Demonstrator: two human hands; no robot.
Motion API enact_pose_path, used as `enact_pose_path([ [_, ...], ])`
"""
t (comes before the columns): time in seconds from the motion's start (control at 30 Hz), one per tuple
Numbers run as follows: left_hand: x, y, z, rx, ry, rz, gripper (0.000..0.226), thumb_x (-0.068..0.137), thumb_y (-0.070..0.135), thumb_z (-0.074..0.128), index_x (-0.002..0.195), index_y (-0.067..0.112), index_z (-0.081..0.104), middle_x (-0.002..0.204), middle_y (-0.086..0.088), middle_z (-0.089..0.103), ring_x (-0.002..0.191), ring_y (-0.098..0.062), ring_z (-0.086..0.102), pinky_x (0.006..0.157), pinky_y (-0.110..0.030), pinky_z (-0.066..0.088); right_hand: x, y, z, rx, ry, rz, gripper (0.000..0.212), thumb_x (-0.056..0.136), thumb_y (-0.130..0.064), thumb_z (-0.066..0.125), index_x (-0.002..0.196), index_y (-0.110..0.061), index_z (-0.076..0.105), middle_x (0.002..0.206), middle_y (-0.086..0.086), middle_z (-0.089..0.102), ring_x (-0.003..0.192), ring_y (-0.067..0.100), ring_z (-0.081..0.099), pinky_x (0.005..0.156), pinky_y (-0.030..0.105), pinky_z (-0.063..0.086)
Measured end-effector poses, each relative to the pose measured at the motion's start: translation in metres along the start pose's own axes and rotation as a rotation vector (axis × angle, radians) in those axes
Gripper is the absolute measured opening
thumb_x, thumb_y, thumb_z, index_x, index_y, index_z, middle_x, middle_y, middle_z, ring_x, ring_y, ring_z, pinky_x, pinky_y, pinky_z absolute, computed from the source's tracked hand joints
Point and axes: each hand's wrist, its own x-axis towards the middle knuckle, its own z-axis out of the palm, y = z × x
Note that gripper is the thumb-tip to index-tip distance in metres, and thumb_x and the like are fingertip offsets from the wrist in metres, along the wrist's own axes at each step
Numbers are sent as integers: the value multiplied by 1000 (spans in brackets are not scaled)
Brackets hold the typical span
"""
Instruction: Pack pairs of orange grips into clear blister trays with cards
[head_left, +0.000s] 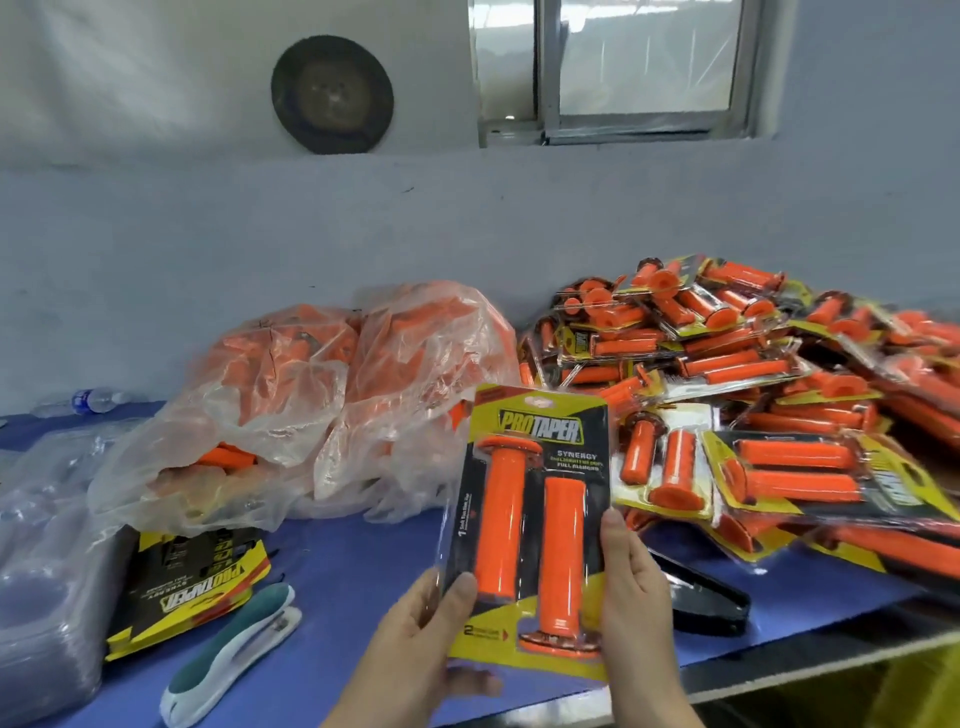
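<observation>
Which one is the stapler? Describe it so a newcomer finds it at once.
Start at the blue table cover, front left. Just right of the stack of yellow-and-black cards, left of the left hand, lies the stapler. It is the only teal-and-white thing there, long and curved.

Just one view here, a wide head cam. It sits over the near edge of the table (363, 561) and faces forward and a bit down, square at the wall (208, 234) and window (649, 57) behind. The left hand (415, 634) and right hand (639, 597) show at the bottom edge, close to the lens, pack (524, 519) held between them. The pile (753, 374) runs off frame right.
</observation>
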Motion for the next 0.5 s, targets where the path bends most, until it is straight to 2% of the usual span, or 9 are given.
enact_pose_path([
  [0.03, 9, 4, 7, 5, -31, 30, 53, 71, 44, 70, 106, 6, 64, 97, -19, 73, 69, -27, 68, 54, -35, 56, 7, -6, -6, 19, 38, -16, 43, 86, -63, 45, 111, -35, 67, 93, -6, 74, 86, 10, 69, 64, 30, 58],
  [0.1, 28, 13, 29, 36, -42, 92, 53, 74, 43, 69, 107, 3, 57, 92, -20, 73, 69, -27, 68, 54, -36, 56, 22, -26, -19, 68, 91, -45, 47, 80, -68, 43, 115, -43, 61, 108, -24, 66, 89, -9, 62, 56, 10, 51],
  [0.13, 39, 19, 42, 33, -41, 117, 51, 75, 42, 68, 106, 4, 56, 90, -20, 73, 67, -26, 68, 53, -35, 56, 29, -36, -27, 76, 106, -63, 48, 81, -70, 40, 117, -44, 57, 110, -27, 61, 86, -13, 59, 51, 5, 47],
  [0.2, 72, 38, 82, 29, -47, 178, 43, 80, 39, 67, 104, 5, 57, 91, -18, 73, 67, -22, 68, 53, -31, 55, 45, -53, -48, 74, 174, -142, 44, 88, -69, 37, 116, -42, 57, 96, -25, 68, 75, -4, 66, 48, 9, 48],
  [0.27, 114, 71, 130, -31, -75, 235, 32, 90, 31, 62, 108, 5, 57, 98, -17, 71, 75, -23, 69, 58, -32, 58, 57, -63, -68, 62, 286, -205, 35, 93, -65, 35, 110, -43, 57, 90, -17, 69, 63, 1, 64, 52, 18, 51],
  [0.33, 157, 112, 182, -44, -94, 230, 34, 99, 29, 55, 122, 4, 55, 116, -17, 67, 98, -29, 68, 79, -41, 61, 67, -63, -87, 76, 374, -226, 29, 96, -59, 37, 106, -41, 58, 88, -11, 68, 57, 7, 59, 57, 29, 50],
  [0.37, 172, 134, 205, -43, -101, 225, 37, 102, 32, 52, 127, 5, 54, 125, -16, 63, 110, -31, 64, 88, -43, 58, 71, -62, -96, 81, 409, -222, 27, 97, -55, 38, 104, -39, 58, 85, -9, 68, 55, 8, 57, 56, 30, 49],
  [0.43, 200, 169, 241, -131, -160, 219, 40, 103, 32, 49, 133, 6, 51, 133, -16, 57, 122, -32, 58, 93, -38, 53, 76, -57, -109, 58, 444, -226, 24, 98, -50, 39, 103, -37, 58, 74, -6, 67, 51, 8, 56, 52, 29, 46],
  [0.5, 218, 188, 270, -139, -106, 159, 39, 103, 29, 51, 133, 5, 51, 136, -17, 55, 126, -32, 56, 100, -38, 50, 77, -51, -118, 58, 455, -220, 21, 98, -47, 41, 100, -34, 58, 66, -6, 65, 46, 7, 54, 49, 31, 44],
])
